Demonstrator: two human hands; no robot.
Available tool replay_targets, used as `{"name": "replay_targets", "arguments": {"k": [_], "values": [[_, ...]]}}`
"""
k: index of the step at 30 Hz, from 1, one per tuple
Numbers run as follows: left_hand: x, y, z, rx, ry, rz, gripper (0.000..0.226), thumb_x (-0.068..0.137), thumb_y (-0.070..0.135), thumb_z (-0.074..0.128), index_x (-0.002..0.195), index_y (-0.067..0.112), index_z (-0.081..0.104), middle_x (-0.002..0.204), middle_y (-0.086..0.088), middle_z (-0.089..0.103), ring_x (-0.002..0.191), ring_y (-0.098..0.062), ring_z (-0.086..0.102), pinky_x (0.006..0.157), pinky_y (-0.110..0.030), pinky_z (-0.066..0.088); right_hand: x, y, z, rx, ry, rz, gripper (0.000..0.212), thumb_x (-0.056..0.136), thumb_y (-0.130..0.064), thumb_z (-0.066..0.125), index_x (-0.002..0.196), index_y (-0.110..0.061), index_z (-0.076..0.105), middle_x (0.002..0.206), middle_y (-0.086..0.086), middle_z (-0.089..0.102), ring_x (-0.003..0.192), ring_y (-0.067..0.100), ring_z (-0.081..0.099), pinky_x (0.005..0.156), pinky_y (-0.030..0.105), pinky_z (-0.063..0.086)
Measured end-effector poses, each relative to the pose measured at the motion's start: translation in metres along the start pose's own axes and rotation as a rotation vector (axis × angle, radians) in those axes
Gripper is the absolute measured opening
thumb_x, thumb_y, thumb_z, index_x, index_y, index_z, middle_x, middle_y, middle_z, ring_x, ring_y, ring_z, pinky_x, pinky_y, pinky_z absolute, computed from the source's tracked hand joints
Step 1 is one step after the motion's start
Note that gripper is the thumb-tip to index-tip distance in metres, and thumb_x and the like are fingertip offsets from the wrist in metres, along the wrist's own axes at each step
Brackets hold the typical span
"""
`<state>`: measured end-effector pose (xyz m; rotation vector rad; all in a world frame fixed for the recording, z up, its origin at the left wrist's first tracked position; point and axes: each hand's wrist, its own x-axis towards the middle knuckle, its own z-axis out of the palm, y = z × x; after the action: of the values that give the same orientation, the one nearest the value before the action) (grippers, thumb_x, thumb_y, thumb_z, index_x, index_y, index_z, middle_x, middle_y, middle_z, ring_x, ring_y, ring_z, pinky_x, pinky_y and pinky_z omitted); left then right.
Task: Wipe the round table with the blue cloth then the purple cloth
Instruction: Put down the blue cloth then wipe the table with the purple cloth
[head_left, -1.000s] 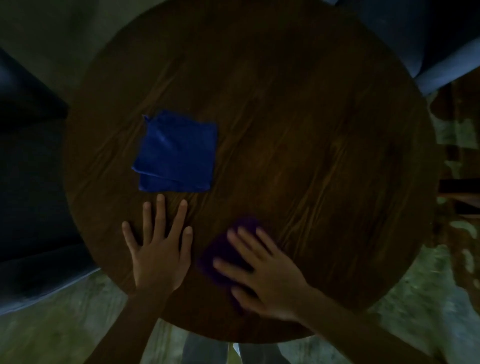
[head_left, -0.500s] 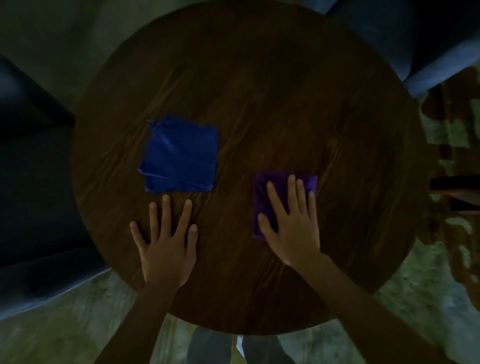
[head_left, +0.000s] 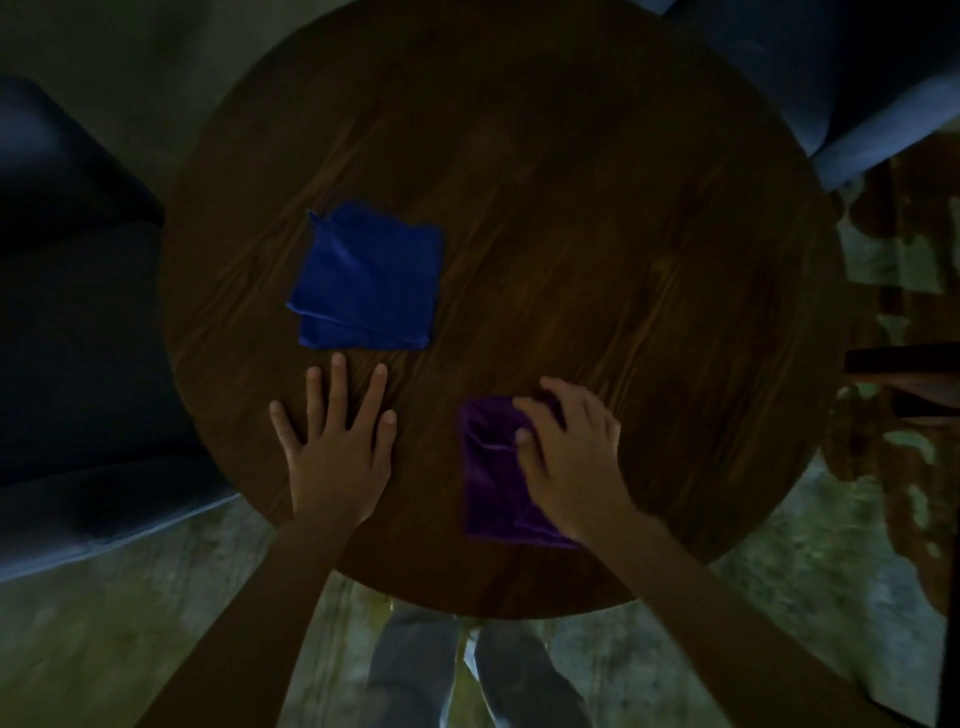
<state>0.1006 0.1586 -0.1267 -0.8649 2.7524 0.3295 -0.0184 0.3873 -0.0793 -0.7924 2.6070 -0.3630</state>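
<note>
The round dark wooden table (head_left: 597, 208) fills the view. A folded blue cloth (head_left: 366, 280) lies flat left of centre, untouched. My left hand (head_left: 337, 447) rests flat on the wood just below the blue cloth, fingers spread, holding nothing. The purple cloth (head_left: 493, 483) lies near the table's front edge, right of my left hand. My right hand (head_left: 569, 452) presses on the purple cloth's right side with fingers curled onto its top edge, covering part of it.
Dark blue seats stand at the left (head_left: 62, 312) and at the upper right (head_left: 831, 78) of the table. My legs (head_left: 467, 675) show below the front edge over a mottled floor. Dim clutter sits at the far right.
My right hand swept the purple cloth from the front edge up toward the table's middle, then pulled it back toward the front; its fingers now curl. My left hand and the blue cloth stayed put.
</note>
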Motion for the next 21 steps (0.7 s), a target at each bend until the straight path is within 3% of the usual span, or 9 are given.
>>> {"name": "replay_targets", "arguments": {"k": [2, 5, 9, 13, 17, 21], "values": [[-0.004, -0.001, 0.000, -0.009, -0.004, 0.010, 0.060, 0.102, 0.059, 0.008, 0.159, 0.044, 0.001, 0.171, -0.002, -0.005, 0.156, -0.026, -0.011, 0.122, -0.064, -0.007, 0.019, 0.009, -0.020, -0.027, -0.122, 0.010, 0.044, 0.101, -0.034, 0.043, 0.144, -0.025, 0.044, 0.148, 0.004, 0.041, 0.139, 0.024, 0.036, 0.115, 0.045, 0.027], [-0.014, -0.004, -0.002, -0.021, -0.010, 0.033, 0.061, 0.103, 0.059, 0.012, 0.160, 0.042, 0.003, 0.171, -0.002, -0.003, 0.156, -0.025, -0.009, 0.123, -0.059, -0.006, 0.039, 0.007, -0.039, -0.086, -0.285, 0.010, 0.046, 0.097, -0.032, 0.059, 0.140, -0.023, 0.045, 0.138, 0.006, 0.048, 0.130, 0.026, 0.044, 0.111, 0.045, 0.037], [-0.026, -0.019, -0.010, -0.017, -0.057, 0.079, 0.063, 0.101, 0.060, 0.012, 0.160, 0.041, 0.007, 0.171, -0.004, -0.001, 0.157, -0.025, -0.006, 0.125, -0.056, 0.001, 0.052, -0.003, -0.057, -0.136, -0.455, 0.024, 0.040, 0.097, -0.033, 0.062, 0.134, -0.020, 0.054, 0.133, 0.008, 0.049, 0.125, 0.027, 0.048, 0.104, 0.040, 0.045], [-0.025, -0.046, -0.023, 0.014, -0.100, 0.103, 0.064, 0.099, 0.061, 0.014, 0.160, 0.041, 0.011, 0.171, -0.005, 0.001, 0.157, -0.029, 0.000, 0.124, -0.058, 0.007, 0.053, -0.026, -0.083, -0.053, -0.529, -0.006, 0.034, 0.098, -0.024, 0.063, 0.131, -0.023, 0.057, 0.117, -0.002, 0.056, 0.100, 0.014, 0.057, 0.083, 0.028, 0.051], [-0.012, -0.077, -0.038, 0.029, -0.163, 0.064, 0.065, 0.097, 0.063, 0.009, 0.159, 0.044, 0.000, 0.170, -0.004, -0.009, 0.156, -0.030, -0.007, 0.124, -0.058, 0.004, 0.051, -0.072, -0.116, -0.014, -0.467, -0.099, 0.040, 0.098, -0.024, 0.061, 0.137, -0.024, 0.054, 0.128, 0.000, 0.058, 0.111, 0.015, 0.058, 0.094, 0.030, 0.051], [0.000, -0.104, -0.048, 0.028, -0.175, 0.040, 0.062, 0.100, 0.058, 0.013, 0.158, 0.045, -0.003, 0.171, -0.005, -0.010, 0.156, -0.030, -0.007, 0.125, -0.058, 0.007, 0.051, -0.115, -0.118, 0.012, -0.147, -0.208, 0.039, 0.096, -0.027, 0.063, 0.134, -0.023, 0.055, 0.125, -0.001, 0.055, 0.110, 0.011, 0.054, 0.096, 0.028, 0.047]]}}
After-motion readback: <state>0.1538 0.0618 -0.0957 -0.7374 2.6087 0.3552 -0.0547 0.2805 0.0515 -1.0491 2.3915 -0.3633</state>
